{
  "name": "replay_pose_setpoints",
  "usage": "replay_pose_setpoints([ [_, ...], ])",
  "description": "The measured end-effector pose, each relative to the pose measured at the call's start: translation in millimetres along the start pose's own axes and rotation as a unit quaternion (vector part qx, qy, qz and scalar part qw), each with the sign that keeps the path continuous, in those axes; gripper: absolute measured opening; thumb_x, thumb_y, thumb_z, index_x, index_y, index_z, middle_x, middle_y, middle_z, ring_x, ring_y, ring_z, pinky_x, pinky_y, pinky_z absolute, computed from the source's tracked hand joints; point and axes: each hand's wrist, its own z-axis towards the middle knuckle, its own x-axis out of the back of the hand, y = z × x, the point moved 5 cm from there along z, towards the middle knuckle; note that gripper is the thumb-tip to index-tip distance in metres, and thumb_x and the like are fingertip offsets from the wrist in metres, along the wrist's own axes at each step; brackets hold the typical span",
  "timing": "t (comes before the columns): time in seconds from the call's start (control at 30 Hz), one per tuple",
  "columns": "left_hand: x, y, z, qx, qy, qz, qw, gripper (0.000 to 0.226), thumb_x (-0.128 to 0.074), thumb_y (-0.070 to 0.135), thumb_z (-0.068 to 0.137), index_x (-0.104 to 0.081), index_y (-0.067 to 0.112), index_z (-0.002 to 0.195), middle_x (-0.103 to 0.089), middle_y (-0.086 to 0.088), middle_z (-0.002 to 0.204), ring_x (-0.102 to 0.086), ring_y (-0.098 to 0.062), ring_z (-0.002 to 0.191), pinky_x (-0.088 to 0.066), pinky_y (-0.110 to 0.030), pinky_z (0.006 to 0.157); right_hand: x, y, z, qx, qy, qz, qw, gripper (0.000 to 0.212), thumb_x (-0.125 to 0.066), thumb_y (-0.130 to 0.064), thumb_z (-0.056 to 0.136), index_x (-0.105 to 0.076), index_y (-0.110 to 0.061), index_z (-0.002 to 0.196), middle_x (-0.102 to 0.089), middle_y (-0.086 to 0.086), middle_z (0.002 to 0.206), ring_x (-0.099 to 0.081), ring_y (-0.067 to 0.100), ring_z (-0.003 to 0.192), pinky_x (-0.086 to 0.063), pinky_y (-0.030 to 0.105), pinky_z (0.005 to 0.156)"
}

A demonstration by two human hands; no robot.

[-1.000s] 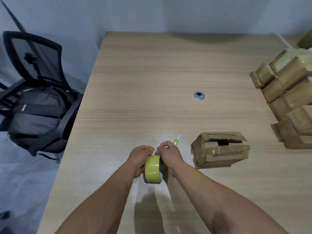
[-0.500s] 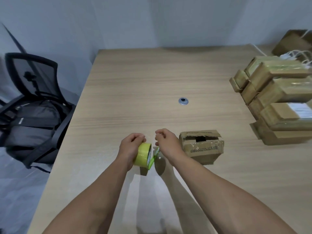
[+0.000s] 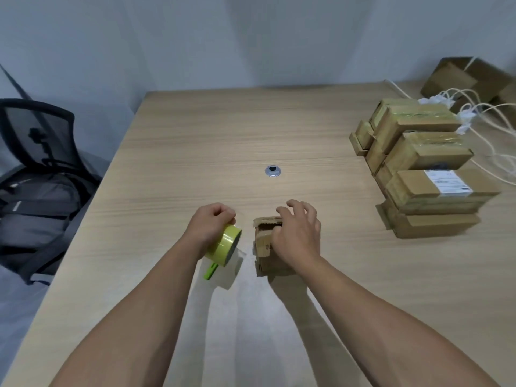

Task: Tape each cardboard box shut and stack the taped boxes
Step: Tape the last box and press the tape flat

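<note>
My left hand (image 3: 208, 229) grips a yellow-green roll of tape (image 3: 224, 245) just above the wooden table (image 3: 195, 141). A strip of clear tape seems to run from the roll toward a small worn cardboard box (image 3: 265, 247) close to its right. My right hand (image 3: 297, 234) rests on top of that box, with its fingers curled over the open top flaps and hiding most of the box. A green cutter (image 3: 211, 270) lies on the table below the roll. A stack of taped boxes (image 3: 418, 169) stands at the right of the table.
A round metal grommet (image 3: 272, 171) sits mid-table. White cables (image 3: 485, 118) and more cardboard boxes (image 3: 474, 79) lie at the far right. A black mesh chair (image 3: 36, 135) holding a grey backpack (image 3: 33, 202) stands left of the table edge.
My right hand left the tape roll and moved right onto the small box. The left hand kept the roll. The cutter now lies on the table. The camera tilted up.
</note>
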Motion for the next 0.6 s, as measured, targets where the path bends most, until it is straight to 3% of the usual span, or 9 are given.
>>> replay_pose_setpoints([
  [0.1, -9, 14, -1, -0.018, -0.008, 0.050, 0.999, 0.018, -0.064, 0.019, 0.092, -0.070, 0.015, 0.075, -0.073, 0.002, 0.080, -0.060, -0.018, 0.077, -0.046, -0.033, 0.078, -9, 28, -1, 0.028, -0.094, -0.041, 0.994, 0.053, -0.040, -0.025, 0.095, -0.041, -0.029, 0.149, -0.019, -0.009, 0.164, 0.009, 0.023, 0.154, 0.006, 0.054, 0.122],
  [0.23, -22, 34, 1, -0.041, -0.037, 0.156, 0.986, 0.018, -0.060, 0.021, 0.094, -0.069, 0.018, 0.079, -0.073, 0.004, 0.085, -0.061, -0.017, 0.080, -0.046, -0.033, 0.077, -16, 55, -1, 0.080, -0.134, -0.021, 0.988, 0.046, -0.036, -0.039, 0.106, -0.035, -0.039, 0.152, -0.025, -0.017, 0.161, 0.000, 0.018, 0.155, 0.004, 0.060, 0.121],
  [0.4, -54, 56, 2, -0.071, -0.085, 0.264, 0.958, 0.016, -0.057, 0.017, 0.095, -0.070, 0.015, 0.087, -0.072, 0.006, 0.085, -0.059, -0.010, 0.079, -0.043, -0.024, 0.067, -22, 75, 4, 0.151, -0.073, 0.062, 0.984, 0.036, -0.050, -0.038, 0.104, -0.058, -0.036, 0.139, -0.045, -0.016, 0.148, -0.017, 0.016, 0.146, -0.018, 0.040, 0.122],
  [0.5, -77, 63, 6, -0.079, -0.113, 0.344, 0.929, 0.015, -0.058, 0.019, 0.094, -0.070, 0.015, 0.088, -0.071, 0.000, 0.090, -0.058, -0.015, 0.081, -0.044, -0.026, 0.068, -26, 79, 8, 0.173, -0.035, 0.129, 0.976, 0.028, -0.057, -0.030, 0.102, -0.068, -0.024, 0.127, -0.054, -0.010, 0.137, -0.021, 0.016, 0.140, -0.010, 0.013, 0.116],
  [0.6, -91, 69, 11, -0.078, -0.146, 0.395, 0.904, 0.016, -0.057, 0.016, 0.092, -0.066, 0.022, 0.079, -0.068, 0.002, 0.086, -0.057, -0.015, 0.080, -0.043, -0.026, 0.065, -27, 80, 7, 0.170, 0.002, 0.174, 0.970, 0.020, -0.063, -0.023, 0.099, -0.074, -0.017, 0.114, -0.057, -0.012, 0.122, -0.029, 0.014, 0.134, -0.007, 0.006, 0.112],
])
